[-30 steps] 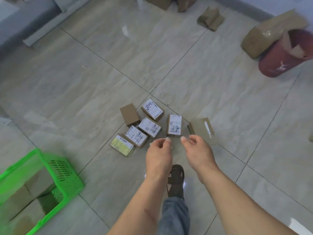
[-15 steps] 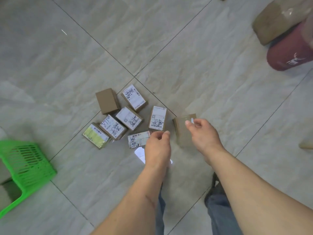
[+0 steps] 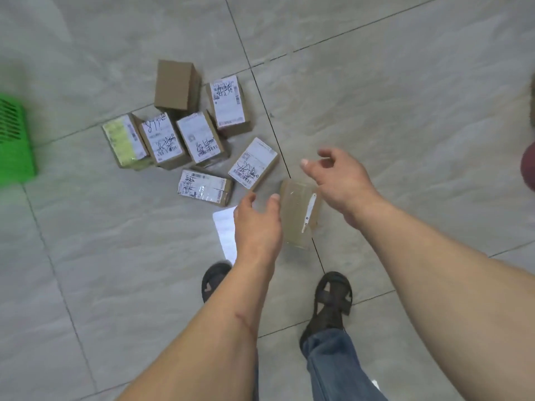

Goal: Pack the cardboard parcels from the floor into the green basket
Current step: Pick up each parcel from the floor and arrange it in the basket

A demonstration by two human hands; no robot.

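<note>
Both hands spread, empty: left hand (image 3: 256,224) and right hand (image 3: 337,178) flank the blurred parcel (image 3: 299,215); a one-sided grab could fumble it.

View now closer and steeper over the parcels (image 3: 199,134), green basket (image 3: 14,143) slid to the left edge with only a corner showing, left hand (image 3: 257,224) and right hand (image 3: 341,180) lower and wider apart, fingers spread looser, both sandalled feet (image 3: 333,296) now visible.
</note>
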